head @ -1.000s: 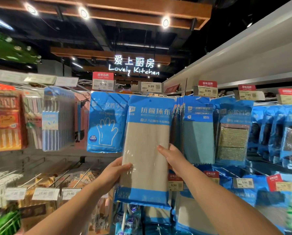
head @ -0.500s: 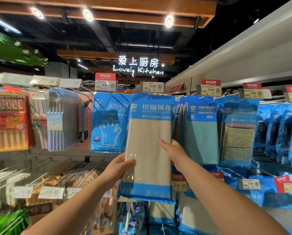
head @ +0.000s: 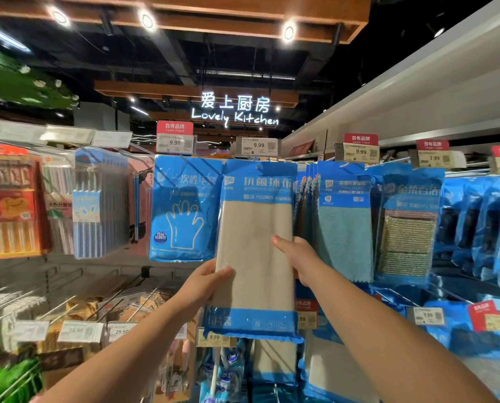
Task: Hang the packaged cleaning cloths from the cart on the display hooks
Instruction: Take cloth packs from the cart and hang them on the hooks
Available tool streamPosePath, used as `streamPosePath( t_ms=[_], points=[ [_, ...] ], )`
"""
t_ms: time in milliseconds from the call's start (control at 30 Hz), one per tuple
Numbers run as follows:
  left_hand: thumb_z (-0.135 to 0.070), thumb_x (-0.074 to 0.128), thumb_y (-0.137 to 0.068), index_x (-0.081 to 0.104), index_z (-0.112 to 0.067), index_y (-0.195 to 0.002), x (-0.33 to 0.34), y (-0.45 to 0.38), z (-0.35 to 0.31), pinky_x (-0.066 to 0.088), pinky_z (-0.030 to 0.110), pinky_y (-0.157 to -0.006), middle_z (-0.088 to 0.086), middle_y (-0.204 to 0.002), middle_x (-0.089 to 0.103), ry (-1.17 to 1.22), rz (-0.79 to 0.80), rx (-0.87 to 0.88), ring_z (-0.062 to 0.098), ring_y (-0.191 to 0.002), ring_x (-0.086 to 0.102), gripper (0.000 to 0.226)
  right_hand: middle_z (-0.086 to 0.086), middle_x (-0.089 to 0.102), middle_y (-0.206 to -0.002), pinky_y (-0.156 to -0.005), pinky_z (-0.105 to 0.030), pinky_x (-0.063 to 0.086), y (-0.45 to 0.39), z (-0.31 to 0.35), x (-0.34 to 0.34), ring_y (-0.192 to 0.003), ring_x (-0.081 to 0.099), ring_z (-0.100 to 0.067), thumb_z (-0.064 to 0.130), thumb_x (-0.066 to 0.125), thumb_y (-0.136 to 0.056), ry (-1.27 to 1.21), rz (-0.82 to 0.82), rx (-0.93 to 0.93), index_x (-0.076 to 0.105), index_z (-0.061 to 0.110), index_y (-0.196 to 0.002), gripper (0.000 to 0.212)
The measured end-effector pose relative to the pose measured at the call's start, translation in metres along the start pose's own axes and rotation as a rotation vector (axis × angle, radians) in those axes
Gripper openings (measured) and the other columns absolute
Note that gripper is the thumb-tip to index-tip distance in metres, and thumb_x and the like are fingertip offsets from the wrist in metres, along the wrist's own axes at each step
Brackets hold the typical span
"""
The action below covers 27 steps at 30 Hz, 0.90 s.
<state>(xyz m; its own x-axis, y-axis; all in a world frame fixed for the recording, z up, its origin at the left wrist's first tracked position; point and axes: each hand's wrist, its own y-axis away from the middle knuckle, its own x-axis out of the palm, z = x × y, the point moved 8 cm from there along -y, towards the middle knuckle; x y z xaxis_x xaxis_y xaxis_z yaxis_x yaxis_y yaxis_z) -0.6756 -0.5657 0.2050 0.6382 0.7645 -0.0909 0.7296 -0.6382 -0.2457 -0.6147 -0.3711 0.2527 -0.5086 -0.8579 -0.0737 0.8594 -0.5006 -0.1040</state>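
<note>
Your left hand pinches the left edge of the cloth pack, thumb curled over its front. The pack is flat glossy plastic, a beige woven cloth between blue bands top and bottom, held upright against the hooks between the glove pack and the teal cloth pack. Your right hand grips its right edge, thumb on front.

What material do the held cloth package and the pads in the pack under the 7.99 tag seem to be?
Cloth package, gripped by left hand and right hand: beige, fine woven-looking fabric, probably microfibre, in glossy clear plastic film; glare streaks show. Scouring pads: glittery gold-green mesh, possibly metallic fibre; too blurred to confirm.
</note>
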Motion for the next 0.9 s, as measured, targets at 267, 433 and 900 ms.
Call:
streamPosePath(
  t_ms=[267, 433, 900],
  points=[
    [-0.023, 0.055, -0.094, 0.055, -0.015, -0.119, -0.008, -0.022, 0.023, 0.055, 0.043, -0.082, 0.014, -0.111, 0.066, -0.018, -0.039, -0.084, 0.029, -0.095, 0.064, 0.026, -0.006, 0.065, -0.109, -0.093, -0.044, 0.051, -0.018, -0.013, 0.002, -0.098, 0.063, -0.023, 0.035, 0.065, -0.090, 0.031, -0.003, 0.014, 0.054, 0.010, -0.124, 0.044],
    [-0.034, 0.057, -0.093, 0.056, -0.024, -0.111, -0.020, -0.055, -0.033, 0.043, 0.041, -0.076, 0.014, -0.104, 0.061, 0.003, -0.236, 0.065, 0.026, -0.085, 0.053, 0.021, -0.005, 0.067, -0.110, -0.092, -0.047, 0.053, -0.029, -0.022, -0.005, -0.098, 0.066, -0.023, 0.039, 0.066, -0.087, 0.064, 0.028, -0.003, 0.053, 0.014, -0.126, 0.049],
    [-0.039, 0.063, -0.084, 0.050, -0.019, -0.117, -0.036, -0.134, -0.086, 0.052, 0.032, -0.066, 0.000, -0.092, 0.061, -0.299, -0.509, 0.090, 0.017, -0.073, 0.064, 0.041, -0.010, 0.041, -0.148, -0.109, -0.044, 0.033, -0.081, -0.021, -0.012, -0.134, 0.041, -0.030, 0.065, 0.052, -0.086, 0.136, -0.006, 0.001, 0.031, 0.009, -0.148, 0.086]
  ],
)
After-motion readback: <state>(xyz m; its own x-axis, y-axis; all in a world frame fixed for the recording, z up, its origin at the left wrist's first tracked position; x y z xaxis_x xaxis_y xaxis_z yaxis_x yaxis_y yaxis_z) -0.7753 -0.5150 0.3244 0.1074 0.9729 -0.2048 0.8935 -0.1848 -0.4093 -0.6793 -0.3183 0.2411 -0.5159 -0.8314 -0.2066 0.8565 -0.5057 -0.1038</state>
